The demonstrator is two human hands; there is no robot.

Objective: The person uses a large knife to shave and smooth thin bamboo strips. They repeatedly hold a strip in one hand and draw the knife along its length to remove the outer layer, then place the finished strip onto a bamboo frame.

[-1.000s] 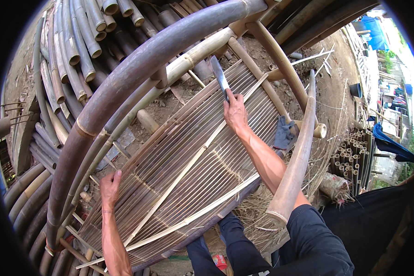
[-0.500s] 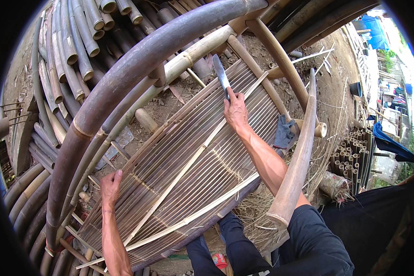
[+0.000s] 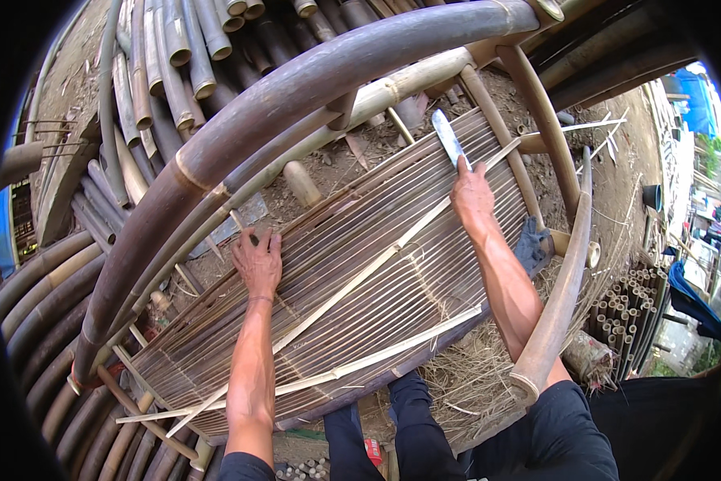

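My right hand (image 3: 472, 199) is closed round the handle of a knife (image 3: 447, 136), its broad blade pointing away over the far right of a slatted bamboo seat (image 3: 336, 232). My left hand (image 3: 258, 260) rests at the seat's far edge, fingers apart and partly bent, with nothing visible in it. A pale split bamboo strip (image 3: 336, 297) lies diagonally across the slats and passes by my right wrist. Along the near side runs a second pale strip (image 3: 376, 358). The knife's handle is mostly hidden in my grip.
A thick curved bamboo rail (image 3: 240, 96) arches over the far side, and a bamboo armrest (image 3: 561, 297) stands at the right. A grey-blue cloth (image 3: 530, 244) hangs by the right corner. Bamboo poles (image 3: 200, 56) are stacked behind; shavings (image 3: 464, 373) litter the ground.
My left hand has moved farther out along the seat's far edge, and its fingers have spread. The view has shifted; my right hand still holds the knife above the slats.
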